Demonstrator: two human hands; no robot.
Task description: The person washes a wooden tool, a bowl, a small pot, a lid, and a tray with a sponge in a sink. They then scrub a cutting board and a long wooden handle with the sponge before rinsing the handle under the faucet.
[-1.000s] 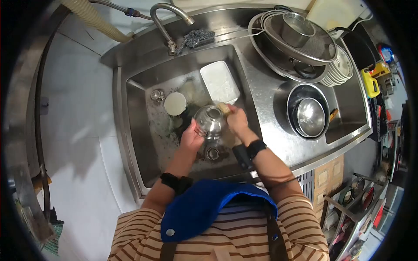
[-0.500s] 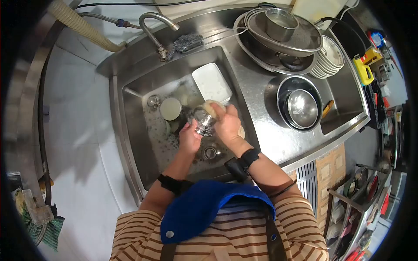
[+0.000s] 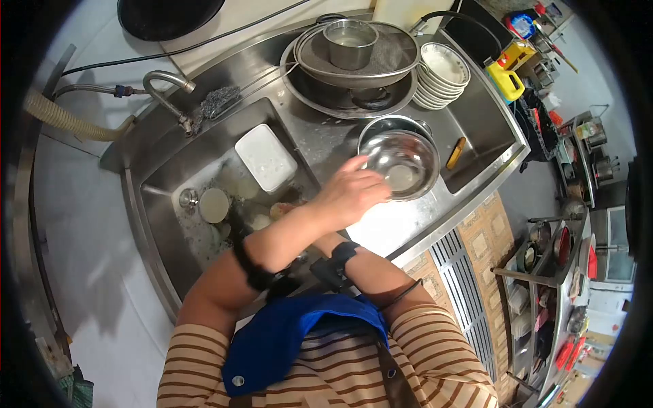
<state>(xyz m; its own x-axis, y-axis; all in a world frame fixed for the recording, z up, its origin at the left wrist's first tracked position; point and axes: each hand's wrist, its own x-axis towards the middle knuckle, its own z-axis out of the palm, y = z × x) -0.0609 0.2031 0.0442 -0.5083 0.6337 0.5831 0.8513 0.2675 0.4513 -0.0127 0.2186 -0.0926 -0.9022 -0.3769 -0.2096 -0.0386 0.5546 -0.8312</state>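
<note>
My left hand (image 3: pixel 355 190) reaches across to the right and grips a shiny metal bowl (image 3: pixel 411 166) by its near rim. The bowl overlaps the larger metal bowls (image 3: pixel 389 122) on the steel drainboard (image 3: pixel 326 146). Under my left forearm, my right hand (image 3: pixel 280 209) is down in the sink and mostly covered, so I cannot tell what its fingers hold. Close to it in the soapy water lies a pale, rounded thing (image 3: pixel 260 222). Also in the sink are a white rectangular tray (image 3: pixel 266 158) and a pale round cup (image 3: pixel 214 205).
A faucet (image 3: pixel 166 85) and a steel scouring pad (image 3: pixel 219 102) are at the sink's back edge. Behind the drainboard sit a wide pan with a strainer (image 3: pixel 320 58) and small pot (image 3: pixel 350 44). White bowls (image 3: pixel 442 75) are stacked right, near a yellow-handled tool (image 3: pixel 456 153).
My left hand has carried the metal bowl from over the sink to the drainboard's stacked bowls. My right hand has dropped lower in the sink, beneath my left arm. The view has shifted right.
</note>
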